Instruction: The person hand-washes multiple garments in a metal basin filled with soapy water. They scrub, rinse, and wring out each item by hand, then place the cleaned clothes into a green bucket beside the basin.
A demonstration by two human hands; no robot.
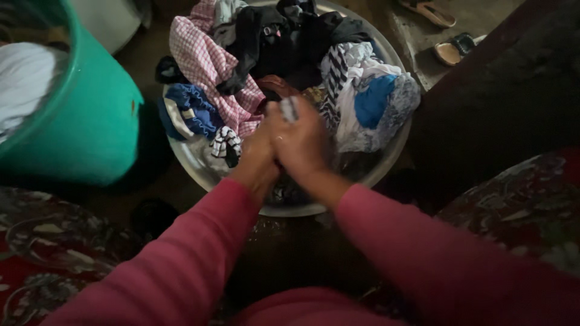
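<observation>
Grey-white cloth scrap [289, 109] — crumpled, blurred

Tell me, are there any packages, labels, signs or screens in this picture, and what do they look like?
None show: no package, label, sign or screen.
Only a metal basin heaped with laundry, low centre, round and silver.
A bucket, left, round and green.
Both hands, left hand and right hand, rub a small pale cloth over the basin.

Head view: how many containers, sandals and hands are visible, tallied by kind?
Metal basins holding the piled laundry: 1
Green plastic tubs: 1
Sandals on the floor, one cut by the top edge and one beside it: 2
Hands, left hand and right hand, pressed together over a small striped cloth: 2
Total: 6
</observation>
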